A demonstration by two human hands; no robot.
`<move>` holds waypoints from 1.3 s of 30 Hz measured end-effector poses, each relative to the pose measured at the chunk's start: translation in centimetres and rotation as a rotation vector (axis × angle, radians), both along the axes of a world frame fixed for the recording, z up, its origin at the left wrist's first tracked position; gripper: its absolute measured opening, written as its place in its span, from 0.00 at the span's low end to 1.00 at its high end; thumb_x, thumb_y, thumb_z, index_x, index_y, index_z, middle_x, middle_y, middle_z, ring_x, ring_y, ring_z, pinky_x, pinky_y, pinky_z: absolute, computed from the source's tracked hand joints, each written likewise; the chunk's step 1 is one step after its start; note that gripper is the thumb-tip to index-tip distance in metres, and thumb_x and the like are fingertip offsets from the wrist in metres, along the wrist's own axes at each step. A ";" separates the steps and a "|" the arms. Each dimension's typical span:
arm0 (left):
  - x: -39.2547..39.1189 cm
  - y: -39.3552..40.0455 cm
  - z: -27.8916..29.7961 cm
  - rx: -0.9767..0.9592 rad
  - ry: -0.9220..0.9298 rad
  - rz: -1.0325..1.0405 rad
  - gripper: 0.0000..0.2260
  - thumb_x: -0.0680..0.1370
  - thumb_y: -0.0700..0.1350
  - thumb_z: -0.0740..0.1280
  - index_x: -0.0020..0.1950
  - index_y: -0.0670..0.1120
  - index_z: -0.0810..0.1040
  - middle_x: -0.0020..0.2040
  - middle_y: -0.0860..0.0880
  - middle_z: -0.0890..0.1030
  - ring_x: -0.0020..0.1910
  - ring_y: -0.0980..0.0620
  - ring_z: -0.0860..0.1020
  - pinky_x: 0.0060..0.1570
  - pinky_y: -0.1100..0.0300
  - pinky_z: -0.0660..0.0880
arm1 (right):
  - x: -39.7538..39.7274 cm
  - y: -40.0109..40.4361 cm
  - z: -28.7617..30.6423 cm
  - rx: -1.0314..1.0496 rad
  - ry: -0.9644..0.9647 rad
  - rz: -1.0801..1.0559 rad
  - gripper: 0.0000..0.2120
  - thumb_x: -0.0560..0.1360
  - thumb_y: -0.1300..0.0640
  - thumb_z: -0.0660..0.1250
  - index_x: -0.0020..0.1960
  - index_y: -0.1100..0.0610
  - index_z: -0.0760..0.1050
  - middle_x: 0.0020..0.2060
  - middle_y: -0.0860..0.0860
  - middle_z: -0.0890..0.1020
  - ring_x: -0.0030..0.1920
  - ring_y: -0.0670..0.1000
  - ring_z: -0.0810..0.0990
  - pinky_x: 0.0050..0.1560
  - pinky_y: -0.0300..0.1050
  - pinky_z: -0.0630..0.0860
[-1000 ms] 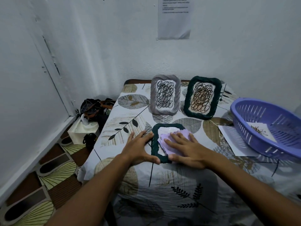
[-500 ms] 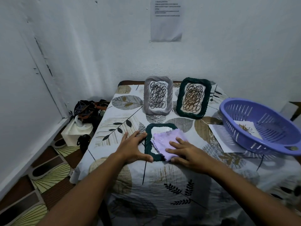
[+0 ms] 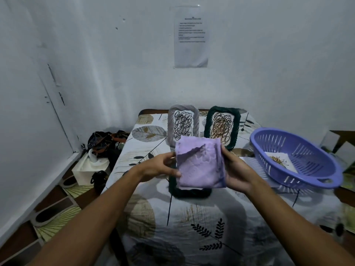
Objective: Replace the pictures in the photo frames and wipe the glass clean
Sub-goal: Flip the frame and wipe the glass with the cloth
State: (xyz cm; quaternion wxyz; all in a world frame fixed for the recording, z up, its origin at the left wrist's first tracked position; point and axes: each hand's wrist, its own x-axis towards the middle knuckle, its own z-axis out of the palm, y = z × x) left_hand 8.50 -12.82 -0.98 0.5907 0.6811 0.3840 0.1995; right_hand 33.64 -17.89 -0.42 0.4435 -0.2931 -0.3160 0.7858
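You are holding the lilac cloth point(image 3: 199, 164) up in front of you, above the tabletop point(image 3: 192, 223), folded into a rough square with one top corner flapped over. Your left hand point(image 3: 160, 167) pinches its left edge, thumb on the near face and fingers behind; your right hand point(image 3: 237, 170) grips the right edge the same way, so both hands are closed on the cloth.

Directly below it, flat on the leaf-patterned covering, lies the dark green frame point(image 3: 189, 192); only its lower rim and part of its left side show past the cloth, and you cannot tell what is inside it.

Behind, two frames stand upright near the wall: the grey frame point(image 3: 183, 123) on the left and a second green frame point(image 3: 222, 126) just beside it on the right, each showing a scribble drawing.

To your right sits the purple basket point(image 3: 295, 156), with a small flower picture point(image 3: 280, 162) lying inside.

A printed sheet point(image 3: 191, 36) is stuck on the wall above. On the floor to the left are a white box point(image 3: 87, 170) and dark bags point(image 3: 104, 144).
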 end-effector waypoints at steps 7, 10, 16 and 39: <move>0.4 -2.1 0.5 -0.205 -0.417 0.209 0.26 0.61 0.58 0.79 0.52 0.46 0.79 0.41 0.48 0.81 0.35 0.52 0.78 0.34 0.61 0.75 | -1.5 0.1 -1.0 0.062 0.174 0.107 0.43 0.71 0.26 0.52 0.75 0.55 0.62 0.71 0.60 0.69 0.70 0.65 0.68 0.66 0.75 0.59; -0.2 -2.6 0.0 -0.225 -0.398 0.409 0.11 0.74 0.44 0.71 0.54 0.44 0.77 0.40 0.49 0.81 0.32 0.54 0.79 0.28 0.63 0.74 | -3.6 0.2 -0.4 0.058 -0.006 0.043 0.30 0.73 0.39 0.62 0.67 0.59 0.73 0.64 0.61 0.77 0.63 0.62 0.76 0.62 0.65 0.72; -4.8 -2.2 -1.0 -0.187 -0.331 0.657 0.15 0.74 0.37 0.70 0.60 0.39 0.76 0.45 0.44 0.83 0.37 0.50 0.81 0.30 0.62 0.76 | -9.2 2.8 -0.9 0.035 -0.360 -0.090 0.10 0.78 0.63 0.63 0.58 0.61 0.77 0.50 0.57 0.84 0.49 0.55 0.82 0.48 0.49 0.79; -12.9 1.1 -5.4 -0.159 0.005 0.924 0.08 0.73 0.32 0.72 0.50 0.37 0.76 0.43 0.40 0.79 0.35 0.48 0.77 0.26 0.64 0.74 | -19.6 8.7 -6.6 0.226 -1.358 -0.134 0.17 0.67 0.52 0.77 0.35 0.56 0.69 0.31 0.52 0.75 0.32 0.51 0.75 0.33 0.40 0.68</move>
